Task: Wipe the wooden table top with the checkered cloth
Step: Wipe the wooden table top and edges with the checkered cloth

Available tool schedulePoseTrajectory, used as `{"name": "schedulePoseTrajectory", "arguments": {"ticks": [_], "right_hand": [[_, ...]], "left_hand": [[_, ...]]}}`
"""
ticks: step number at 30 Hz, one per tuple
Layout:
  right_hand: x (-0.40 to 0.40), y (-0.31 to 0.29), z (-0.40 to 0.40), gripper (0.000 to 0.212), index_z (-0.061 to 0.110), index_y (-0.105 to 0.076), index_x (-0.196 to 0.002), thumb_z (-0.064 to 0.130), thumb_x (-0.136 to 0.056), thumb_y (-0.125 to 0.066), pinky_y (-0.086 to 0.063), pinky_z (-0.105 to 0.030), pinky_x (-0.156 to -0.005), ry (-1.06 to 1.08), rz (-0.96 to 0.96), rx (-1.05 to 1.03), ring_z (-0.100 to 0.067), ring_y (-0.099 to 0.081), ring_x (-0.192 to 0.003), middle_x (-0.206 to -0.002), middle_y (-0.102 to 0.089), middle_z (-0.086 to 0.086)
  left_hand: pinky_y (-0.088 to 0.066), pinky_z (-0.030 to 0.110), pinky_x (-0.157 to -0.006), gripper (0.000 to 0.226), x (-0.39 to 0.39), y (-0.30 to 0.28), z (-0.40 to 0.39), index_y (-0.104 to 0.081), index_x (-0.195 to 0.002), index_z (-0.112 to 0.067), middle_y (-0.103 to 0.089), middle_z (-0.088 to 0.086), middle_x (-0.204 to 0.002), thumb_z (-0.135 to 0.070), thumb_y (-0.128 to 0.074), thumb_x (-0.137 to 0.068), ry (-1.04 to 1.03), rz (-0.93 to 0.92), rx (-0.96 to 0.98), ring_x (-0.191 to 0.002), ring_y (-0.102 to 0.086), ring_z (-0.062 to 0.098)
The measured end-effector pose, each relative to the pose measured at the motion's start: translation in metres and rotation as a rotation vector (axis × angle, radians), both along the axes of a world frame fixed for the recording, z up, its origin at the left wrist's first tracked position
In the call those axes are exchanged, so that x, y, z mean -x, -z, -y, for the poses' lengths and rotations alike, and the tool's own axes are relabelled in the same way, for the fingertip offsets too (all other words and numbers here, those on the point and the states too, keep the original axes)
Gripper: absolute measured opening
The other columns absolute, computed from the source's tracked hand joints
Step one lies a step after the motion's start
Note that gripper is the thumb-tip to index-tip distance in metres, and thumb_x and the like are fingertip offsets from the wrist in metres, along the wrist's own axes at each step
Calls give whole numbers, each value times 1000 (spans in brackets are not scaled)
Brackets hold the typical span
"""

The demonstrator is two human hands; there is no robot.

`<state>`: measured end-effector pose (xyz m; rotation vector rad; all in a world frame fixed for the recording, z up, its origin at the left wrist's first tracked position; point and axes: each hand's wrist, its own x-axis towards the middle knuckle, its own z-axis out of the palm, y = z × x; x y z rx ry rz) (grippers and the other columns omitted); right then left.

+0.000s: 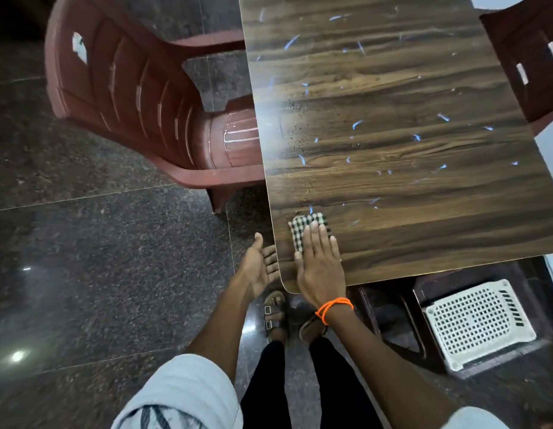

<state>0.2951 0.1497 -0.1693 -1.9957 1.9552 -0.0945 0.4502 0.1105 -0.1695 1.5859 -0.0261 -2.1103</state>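
The folded black-and-white checkered cloth (303, 226) lies on the wooden table top (408, 144) near its front left corner. My right hand (320, 264) presses flat on the cloth with straight fingers, covering its near half. My left hand (259, 265) is held palm up just off the table's left edge, beside the cloth, with its fingertips hidden under the edge. Small pale scraps and dark specks are scattered over the table top beyond the cloth.
A red-brown plastic chair (138, 97) stands against the table's left side, another (529, 57) at the far right. A white perforated stool (478, 323) sits under the table's near edge. My sandalled feet (275, 314) stand on the dark stone floor.
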Motion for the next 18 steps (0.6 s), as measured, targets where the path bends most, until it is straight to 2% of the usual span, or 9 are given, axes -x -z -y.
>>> {"name": "schedulePoseTrajectory", "arguments": {"ticks": [2,4,8,11,15,18], "right_hand": [[-5,-3,-22,62,11,-12,-159,35,-105,-30,-8,-43,-126,-122,22,-4,-19,1,-155,-168,-7,-7],[0,-7,-47,62,12,-10,-160,36,-106,-30,-10,-42,-126,-204,17,-9,-18,1,-155,-168,-5,-5],[26,-11,-77,63,12,-12,-159,37,-106,-32,-21,-44,-122,-366,-51,-30,-18,-2,-155,-168,-6,-4],[25,-11,-66,61,13,-12,-159,38,-107,-30,-20,-43,-122,-444,-61,-30,-18,-2,-155,-168,-6,-3],[-7,-5,-9,59,14,-16,-159,39,-107,-24,-19,-42,-124,-370,-25,-19,-15,-2,-155,-168,-11,-2],[-23,0,52,60,13,-17,-159,38,-104,-24,-16,-43,-124,-234,-13,-25,-18,-7,-155,-167,-14,-4]], "left_hand": [[-53,34,-79,80,1,-2,-1,-53,-135,-7,-65,7,-124,-70,-26,-96,-39,37,0,-106,-64,20],[-51,33,-77,83,-2,-4,-2,-46,-143,-6,-58,8,-134,-71,-24,-96,-60,54,4,-113,-60,20],[-49,34,-87,90,-8,-2,-4,-44,-146,-5,-50,16,-147,-75,-21,-93,-45,35,-6,-135,-47,29],[-48,38,-95,94,-8,-1,-4,-50,-141,-5,-57,17,-139,-78,-18,-91,-62,-10,-8,-126,-56,29],[-52,40,-95,95,-6,-1,-3,-60,-130,-6,-69,15,-123,-80,-16,-89,-123,-80,-4,-115,-64,27],[-51,41,-97,90,-11,0,4,-56,-128,-7,-64,16,-128,-78,-16,-91,-118,-53,-3,-116,-62,28]]}}
